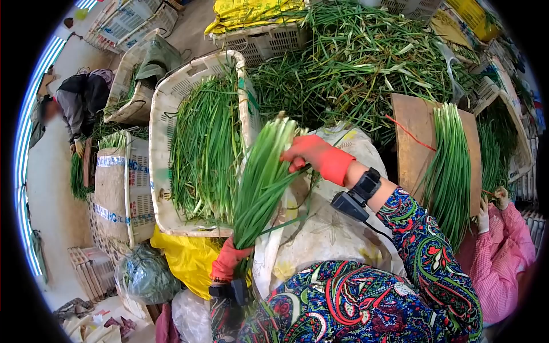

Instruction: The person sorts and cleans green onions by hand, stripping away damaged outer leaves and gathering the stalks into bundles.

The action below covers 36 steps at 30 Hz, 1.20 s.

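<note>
A thick bunch of garlic chives (257, 177) slants in front of me, pale stem ends up and green leaves down. My left hand (231, 258), in a red glove, is closed around its leafy lower part. At the upper right edge of the bunch, my right hand (320, 157), also red-gloved, has its fingers curled against the pale stems. A few loose leaves trail below those fingers; the fingertips are partly hidden. A stained whitish apron (337, 223) covers my lap beneath the bunch. Just left stands a white plastic crate (160, 123) holding more chives (203, 143).
A large heap of loose chives (366, 63) lies ahead. On the right, a neat chive bunch (449, 166) rests on a brown board (409, 154) with a red tie, beside a person in pink sleeves (500, 240). Another person (86, 100) works at far left. Yellow plastic (186, 257) lies below the crate.
</note>
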{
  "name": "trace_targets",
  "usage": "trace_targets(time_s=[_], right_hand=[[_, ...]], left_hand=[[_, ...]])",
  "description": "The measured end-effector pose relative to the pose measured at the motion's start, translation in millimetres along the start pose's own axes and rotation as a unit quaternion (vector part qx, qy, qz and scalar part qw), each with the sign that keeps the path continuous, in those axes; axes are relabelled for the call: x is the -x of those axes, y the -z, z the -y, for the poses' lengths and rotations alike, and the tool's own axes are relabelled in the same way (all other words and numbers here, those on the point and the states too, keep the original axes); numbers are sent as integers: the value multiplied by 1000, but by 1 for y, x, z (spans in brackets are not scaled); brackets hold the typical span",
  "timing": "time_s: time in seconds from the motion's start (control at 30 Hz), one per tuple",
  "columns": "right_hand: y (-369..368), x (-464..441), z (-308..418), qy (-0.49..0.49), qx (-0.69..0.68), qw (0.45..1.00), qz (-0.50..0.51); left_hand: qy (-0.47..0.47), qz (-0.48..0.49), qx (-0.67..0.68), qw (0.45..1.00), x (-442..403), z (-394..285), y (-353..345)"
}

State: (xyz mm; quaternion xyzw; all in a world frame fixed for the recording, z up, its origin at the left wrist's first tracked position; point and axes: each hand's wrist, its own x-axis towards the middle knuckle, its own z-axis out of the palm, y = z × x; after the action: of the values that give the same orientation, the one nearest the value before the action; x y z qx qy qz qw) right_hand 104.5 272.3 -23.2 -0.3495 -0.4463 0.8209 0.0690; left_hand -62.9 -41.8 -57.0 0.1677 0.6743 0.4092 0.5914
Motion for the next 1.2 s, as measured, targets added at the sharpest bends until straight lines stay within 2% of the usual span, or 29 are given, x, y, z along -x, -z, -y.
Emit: trace_targets(time_s=[0.13,0.17,0.2,0.23,0.27,0.3,0.37,0.43,0.47,0.5,0.53,0.57,0.6,0.63,0.67,0.7,0.77,0.8,0.9,0.93,1.03,1.07,1.2], right_hand=[[12,2,32,39,-158,985,-62],[21,2,46,41,-190,979,-55],[37,-3,56,96,-182,978,-27],[74,-23,62,132,-380,911,93],[79,-19,93,235,-407,876,-108],[125,-16,109,350,-450,818,75],[176,-7,152,530,-457,711,-68],[197,16,154,384,-491,777,-80],[199,4,151,338,-448,820,-112],[174,6,138,276,-308,905,-98],[143,1,121,223,-78,957,-167],[131,-18,96,187,8,979,-82],[99,-24,72,206,192,958,-53],[66,-13,54,228,429,872,-56],[50,-19,33,309,568,760,-66],[38,-27,17,378,687,616,-74],[14,-30,18,182,719,669,-44],[6,-36,23,77,769,634,-23],[5,-34,30,92,647,754,69],[5,-32,22,155,636,754,50],[11,-19,34,117,557,819,72],[11,-16,33,73,510,856,36],[12,-18,31,56,482,874,8]], left_hand=[[47,4,67,997,4,-1,7],[55,5,69,996,3,-1,8],[56,5,70,996,3,-1,9],[57,5,72,996,2,-1,9],[57,5,76,996,2,0,9],[54,-2,55,997,3,-4,6],[49,-19,15,998,6,-14,-2],[37,-26,9,999,6,-12,-2],[29,-27,5,999,4,-11,-2],[21,-26,2,999,1,-8,-1],[16,-26,0,1000,-1,-4,1],[12,-27,-4,1000,-2,-2,2],[8,-27,6,1000,-2,-1,2],[11,-24,-17,1000,-2,0,4],[13,-19,-40,999,-3,2,8],[15,-14,-63,998,-5,4,12],[24,-11,-53,998,-5,6,14],[28,-18,-67,997,-3,1,11],[7,-35,-96,995,-3,-4,8],[-4,-38,-102,994,-3,-3,7],[-29,-10,-75,997,-10,5,11],[-19,-20,-100,995,-11,4,12],[-14,-21,-95,995,-15,12,17]])
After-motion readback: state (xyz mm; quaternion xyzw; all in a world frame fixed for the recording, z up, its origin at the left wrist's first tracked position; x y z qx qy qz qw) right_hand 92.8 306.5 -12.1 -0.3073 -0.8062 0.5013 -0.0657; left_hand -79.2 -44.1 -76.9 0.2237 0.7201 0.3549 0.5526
